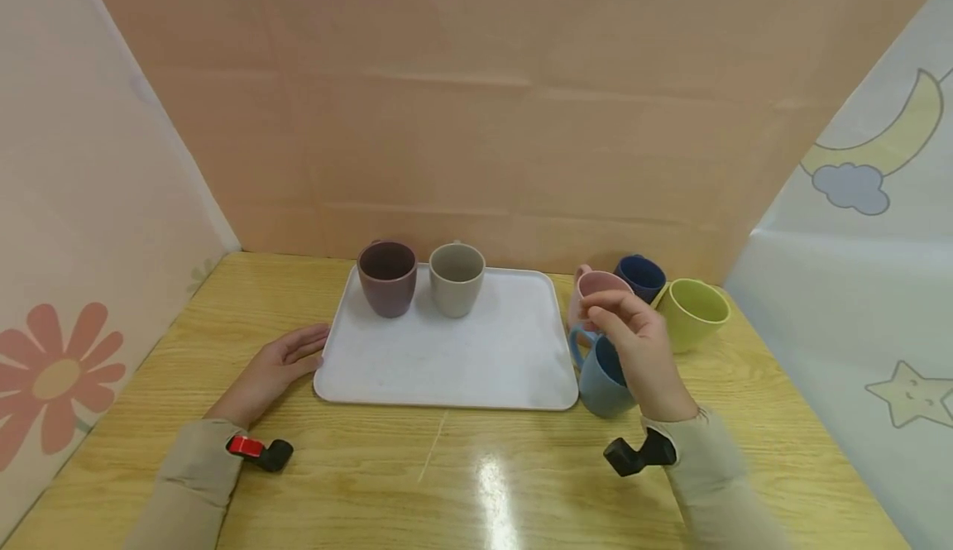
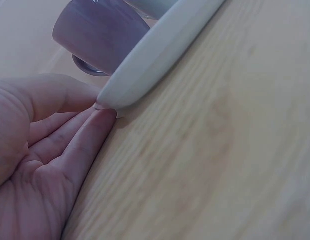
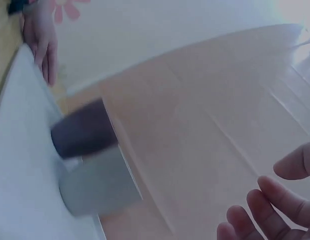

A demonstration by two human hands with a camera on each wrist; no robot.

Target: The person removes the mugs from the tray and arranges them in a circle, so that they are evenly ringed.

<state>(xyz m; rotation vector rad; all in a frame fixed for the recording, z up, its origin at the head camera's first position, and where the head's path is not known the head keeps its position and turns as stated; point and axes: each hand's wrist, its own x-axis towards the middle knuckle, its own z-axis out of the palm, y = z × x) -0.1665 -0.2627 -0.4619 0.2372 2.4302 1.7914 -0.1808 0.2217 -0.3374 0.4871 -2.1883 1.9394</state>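
Observation:
At the left edge of the white tray (image 1: 447, 368), my left hand (image 1: 279, 368) rests with its fingers nearly straight. In the left wrist view its fingertips (image 2: 107, 116) touch the tray's rim. My right hand (image 1: 640, 343) is raised over the mugs at the tray's right, holding nothing, its fingers (image 3: 265, 210) loosely bent. Below it stands a light blue mug (image 1: 601, 389); behind that is a pink mug (image 1: 596, 285), partly covered by the hand. A dark purple mug (image 1: 389, 289) and a beige mug (image 1: 457, 289) stand upright on the tray's back part.
Farther right, a lime green mug (image 1: 692, 318) and a navy blue mug (image 1: 642, 275) stand close together near the back wall (image 1: 484, 161). Side walls with printed pictures enclose the wooden table (image 1: 372, 467) left and right.

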